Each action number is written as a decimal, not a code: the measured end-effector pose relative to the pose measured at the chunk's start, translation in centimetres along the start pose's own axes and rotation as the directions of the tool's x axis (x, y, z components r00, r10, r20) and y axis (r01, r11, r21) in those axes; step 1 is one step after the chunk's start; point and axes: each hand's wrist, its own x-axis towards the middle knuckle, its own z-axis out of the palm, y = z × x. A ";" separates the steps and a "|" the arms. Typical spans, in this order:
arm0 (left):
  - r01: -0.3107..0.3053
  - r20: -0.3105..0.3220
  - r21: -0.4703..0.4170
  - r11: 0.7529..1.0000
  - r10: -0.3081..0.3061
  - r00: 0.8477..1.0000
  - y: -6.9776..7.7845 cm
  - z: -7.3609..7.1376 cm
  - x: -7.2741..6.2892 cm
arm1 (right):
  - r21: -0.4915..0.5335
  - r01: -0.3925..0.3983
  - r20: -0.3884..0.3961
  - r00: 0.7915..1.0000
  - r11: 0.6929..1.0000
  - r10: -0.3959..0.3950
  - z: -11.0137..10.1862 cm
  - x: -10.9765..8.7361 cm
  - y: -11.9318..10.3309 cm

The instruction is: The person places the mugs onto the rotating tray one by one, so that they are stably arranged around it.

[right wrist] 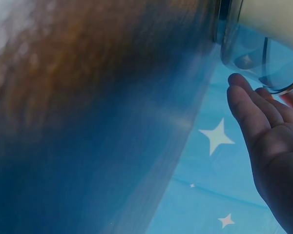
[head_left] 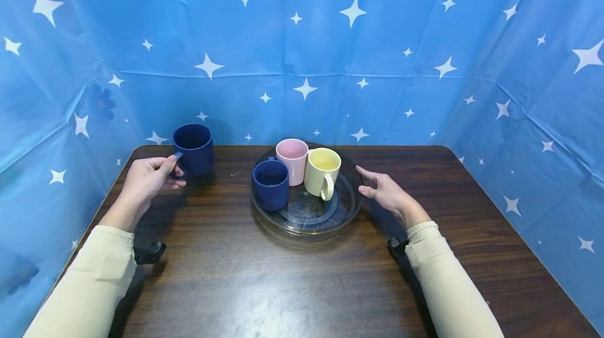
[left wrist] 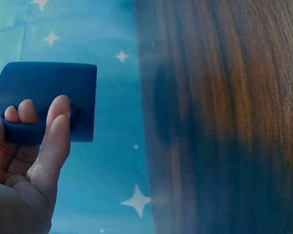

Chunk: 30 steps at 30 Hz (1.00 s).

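Note:
My left hand (head_left: 150, 176) grips a dark blue mug (head_left: 194, 152) by its handle (left wrist: 24, 131), at the table's back left. In the left wrist view the mug hangs clear of the tabletop, its shadow on the wood. A round clear glass dish (head_left: 304, 231) stands at mid-table. Inside it are a second dark blue mug (head_left: 271, 188) at the left, a pink mug (head_left: 293, 162) behind, and a yellow mug (head_left: 320, 174) with its handle facing forward. My right hand (head_left: 386, 191) has its fingers extended right at the dish's right rim, as the right wrist view also shows.
The dark wood table (head_left: 226, 275) reaches back to a blue curtain (head_left: 321, 39) with white stars, which also runs along both sides. A black wrist strap mount (head_left: 150, 252) sits under the left sleeve, another (head_left: 397, 247) by the right sleeve.

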 end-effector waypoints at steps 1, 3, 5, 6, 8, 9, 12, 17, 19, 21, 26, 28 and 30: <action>-0.007 0.007 -0.011 1.000 0.007 1.000 0.2 0.0 -0.1 | 0.004 -0.006 -0.002 1.000 1.000 0.006 0.0 0.0 0.0; -0.025 0.017 -0.014 1.000 0.025 1.000 0.6 0.1 -0.3 | 0.011 -0.010 0.000 1.000 1.000 0.010 0.0 -0.1 0.0; -0.034 0.023 -0.005 0.999 0.034 0.999 1.0 0.2 -0.5 | 0.015 -0.009 0.003 1.000 1.000 0.008 0.0 -0.1 -0.1; -0.040 0.024 0.008 0.999 0.040 0.999 1.2 0.3 -0.7 | 0.017 -0.006 0.003 1.000 1.000 0.006 0.0 -0.1 -0.1; -0.057 0.029 0.033 0.998 0.056 0.998 1.6 0.5 -0.9 | 0.016 0.001 0.004 1.000 1.000 -0.001 0.0 -0.1 -0.1; -0.065 0.032 0.047 0.997 0.064 0.997 1.9 0.6 -1.0 | 0.018 0.002 0.003 1.000 1.000 -0.002 0.0 -0.1 -0.1; -0.085 0.048 0.089 0.992 0.081 0.996 2.7 0.9 -1.4 | 0.016 0.010 0.001 1.000 1.000 -0.010 0.1 -0.1 -0.1; -0.104 0.097 0.113 0.988 0.093 0.991 3.6 1.4 -1.8 | 0.019 0.016 -0.001 1.000 1.000 -0.016 0.1 -0.1 0.0; -0.108 0.118 0.104 0.989 0.095 0.988 3.8 1.5 -1.9 | 0.025 0.016 -0.001 1.000 1.000 -0.016 0.0 -0.1 0.0; -0.112 0.139 0.076 0.991 0.101 0.985 4.1 1.7 -2.0 | 0.027 0.016 0.000 1.000 1.000 -0.016 0.0 -0.1 0.0; -0.136 0.177 0.043 0.990 0.127 0.976 4.9 2.1 -2.3 | 0.029 0.018 0.001 1.000 0.999 -0.018 0.0 0.0 0.1; -0.146 0.189 0.051 0.988 0.134 0.973 5.3 2.3 -2.5 | 0.023 0.019 0.001 1.000 1.000 -0.019 0.1 0.0 0.1; -0.153 0.195 0.060 0.986 0.139 0.971 5.6 2.5 -2.7 | 0.016 0.019 -0.002 1.000 1.000 -0.019 0.1 0.0 0.1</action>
